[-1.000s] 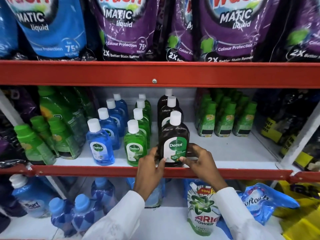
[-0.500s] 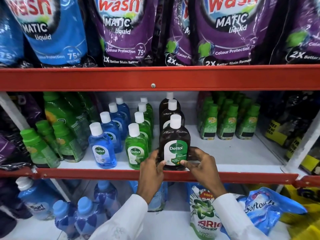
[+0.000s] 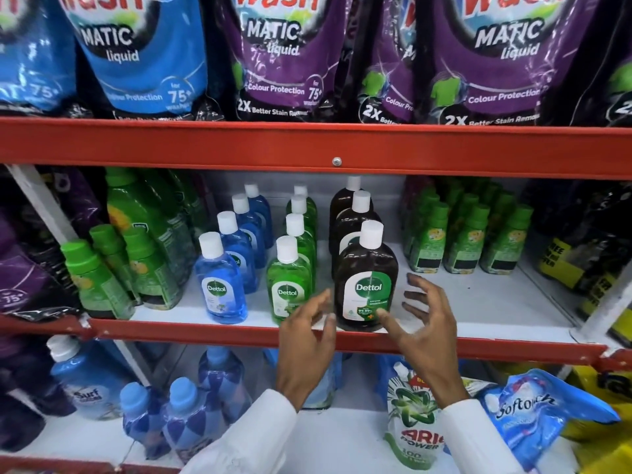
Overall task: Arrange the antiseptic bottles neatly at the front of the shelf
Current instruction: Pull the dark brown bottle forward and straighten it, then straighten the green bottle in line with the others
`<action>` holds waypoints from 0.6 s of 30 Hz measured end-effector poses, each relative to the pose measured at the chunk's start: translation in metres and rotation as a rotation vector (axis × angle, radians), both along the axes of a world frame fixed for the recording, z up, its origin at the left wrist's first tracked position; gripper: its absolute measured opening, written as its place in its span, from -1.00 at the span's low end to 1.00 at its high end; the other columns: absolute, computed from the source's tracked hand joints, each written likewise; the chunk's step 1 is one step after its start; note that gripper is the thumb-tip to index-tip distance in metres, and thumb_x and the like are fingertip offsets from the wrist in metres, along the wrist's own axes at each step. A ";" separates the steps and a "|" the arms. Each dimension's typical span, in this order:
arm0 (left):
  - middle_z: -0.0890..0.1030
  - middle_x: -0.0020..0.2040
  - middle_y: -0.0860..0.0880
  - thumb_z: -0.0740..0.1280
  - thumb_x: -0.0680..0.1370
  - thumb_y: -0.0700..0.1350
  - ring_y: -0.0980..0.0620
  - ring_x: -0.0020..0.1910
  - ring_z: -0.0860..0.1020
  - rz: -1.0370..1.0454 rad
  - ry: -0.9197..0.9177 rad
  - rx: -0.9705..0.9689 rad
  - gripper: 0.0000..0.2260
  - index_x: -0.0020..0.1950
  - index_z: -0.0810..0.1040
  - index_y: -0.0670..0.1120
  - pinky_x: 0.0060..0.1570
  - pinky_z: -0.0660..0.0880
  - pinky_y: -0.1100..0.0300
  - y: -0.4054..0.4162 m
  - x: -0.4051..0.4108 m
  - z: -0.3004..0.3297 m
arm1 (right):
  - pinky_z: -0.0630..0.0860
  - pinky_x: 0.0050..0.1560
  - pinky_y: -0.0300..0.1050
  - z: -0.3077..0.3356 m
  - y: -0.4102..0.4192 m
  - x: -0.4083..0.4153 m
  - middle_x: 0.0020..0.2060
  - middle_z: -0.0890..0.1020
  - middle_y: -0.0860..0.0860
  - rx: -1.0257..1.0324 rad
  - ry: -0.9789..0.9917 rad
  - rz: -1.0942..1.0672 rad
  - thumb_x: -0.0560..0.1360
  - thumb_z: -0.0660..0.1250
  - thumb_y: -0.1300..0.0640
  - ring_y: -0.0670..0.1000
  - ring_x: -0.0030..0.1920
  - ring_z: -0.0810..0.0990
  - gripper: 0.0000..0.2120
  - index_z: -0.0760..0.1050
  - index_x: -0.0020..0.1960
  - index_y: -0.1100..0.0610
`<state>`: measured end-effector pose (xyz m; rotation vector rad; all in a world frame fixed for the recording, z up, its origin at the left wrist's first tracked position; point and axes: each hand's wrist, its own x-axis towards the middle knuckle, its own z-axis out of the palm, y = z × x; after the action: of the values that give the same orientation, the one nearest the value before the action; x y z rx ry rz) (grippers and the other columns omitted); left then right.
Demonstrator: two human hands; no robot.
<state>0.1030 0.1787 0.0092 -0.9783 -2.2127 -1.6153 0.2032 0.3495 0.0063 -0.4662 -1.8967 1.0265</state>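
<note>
Brown Dettol bottle point(image 3: 367, 282) is stood upright at shelf point(image 3: 478, 302) front | left hand point(image 3: 306, 340) spread, nothing held | right hand point(image 3: 422, 323) spread, nothing held

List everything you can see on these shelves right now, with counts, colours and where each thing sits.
Brown antiseptic bottles: three, white caps, middle shelf, centre row.
Green antiseptic bottles: four, white caps, row left of the brown.
Blue antiseptic bottles: four, white caps, leftmost row.
Green-capped bottles: many, count unclear, right of the brown row.
Green cleaner bottles: several, middle shelf, far left.
Detergent pouches: blue and purple, top shelf.
Refill pouch: one, green and white, bottom shelf.
Shelf edge: red.
Left hand: open, beside the front brown bottle.
Right hand: open, thumb at its label.
</note>
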 end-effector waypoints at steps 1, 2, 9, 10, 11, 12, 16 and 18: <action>0.68 0.09 0.12 0.34 0.52 -0.19 0.24 0.04 0.62 0.050 0.045 0.063 -0.73 0.17 0.60 0.06 0.12 0.53 0.34 -0.010 -0.001 0.000 | 0.62 0.06 -0.22 0.001 -0.010 0.003 0.13 0.56 -0.05 0.035 0.117 -0.073 0.40 0.58 0.11 -0.11 0.05 0.63 -0.52 0.50 0.26 0.05; 0.67 0.01 0.17 0.33 0.50 -0.18 0.21 -0.01 0.63 0.109 0.091 0.119 -0.78 0.07 0.63 0.08 0.06 0.51 0.37 -0.021 -0.003 0.001 | 0.63 -0.02 -0.17 0.001 -0.021 0.005 0.03 0.58 -0.05 0.082 0.234 -0.131 0.43 0.53 0.14 -0.09 -0.03 0.64 -0.65 0.52 0.16 0.04; 0.58 0.16 -0.02 0.39 0.43 -0.18 0.08 0.09 0.57 0.230 -0.021 0.101 -0.61 0.26 0.49 -0.08 0.18 0.50 0.18 -0.056 -0.039 -0.001 | 0.57 0.06 -0.36 -0.005 -0.099 -0.045 -0.03 0.72 -0.08 0.189 0.098 0.020 0.45 0.47 0.27 -0.23 -0.05 0.68 -0.70 0.64 0.15 0.07; 0.59 0.21 -0.06 0.41 0.46 -0.18 0.04 0.14 0.58 0.201 -0.045 0.036 -0.56 0.33 0.45 -0.12 0.24 0.50 0.12 -0.057 -0.043 -0.003 | 0.60 0.10 -0.29 -0.007 -0.103 -0.054 0.01 0.74 -0.03 0.144 0.026 0.042 0.45 0.47 0.28 -0.19 -0.04 0.70 -0.65 0.62 0.23 0.10; 0.60 0.24 -0.09 0.42 0.48 -0.18 0.00 0.17 0.59 0.170 -0.053 -0.029 -0.53 0.37 0.42 -0.14 0.27 0.50 0.06 -0.058 -0.046 -0.004 | 0.62 0.14 -0.21 -0.008 -0.106 -0.063 0.06 0.74 0.02 0.113 -0.036 0.060 0.47 0.47 0.28 -0.12 -0.01 0.72 -0.60 0.58 0.29 0.14; 0.62 0.24 -0.10 0.41 0.49 -0.18 -0.03 0.17 0.61 0.142 -0.043 -0.082 -0.55 0.37 0.43 -0.14 0.26 0.52 0.02 -0.058 -0.050 -0.005 | 0.62 0.17 -0.16 -0.010 -0.107 -0.069 0.09 0.74 0.04 0.100 -0.086 0.079 0.49 0.45 0.28 -0.09 0.01 0.72 -0.58 0.55 0.34 0.17; 0.71 0.11 -0.07 0.41 0.51 -0.23 0.06 0.04 0.68 0.075 -0.026 -0.132 -0.69 0.25 0.54 -0.11 0.12 0.60 0.06 -0.059 -0.063 -0.002 | 0.52 0.11 -0.47 -0.009 -0.106 -0.081 0.02 0.74 -0.02 0.128 -0.147 0.104 0.52 0.41 0.31 -0.28 -0.03 0.63 -0.64 0.57 0.31 0.17; 0.71 0.10 -0.07 0.42 0.51 -0.25 0.12 0.00 0.67 0.048 -0.045 -0.108 -0.70 0.23 0.55 -0.11 0.11 0.60 0.18 -0.059 -0.066 -0.003 | 0.44 0.06 -0.60 -0.008 -0.105 -0.083 0.04 0.76 0.03 0.112 -0.163 0.087 0.52 0.41 0.31 -0.32 -0.01 0.61 -0.66 0.59 0.28 0.18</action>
<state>0.0367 0.1200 0.0058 -0.9173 -2.3566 -1.5258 0.1199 0.2443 -0.0015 -0.4161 -2.1233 0.9557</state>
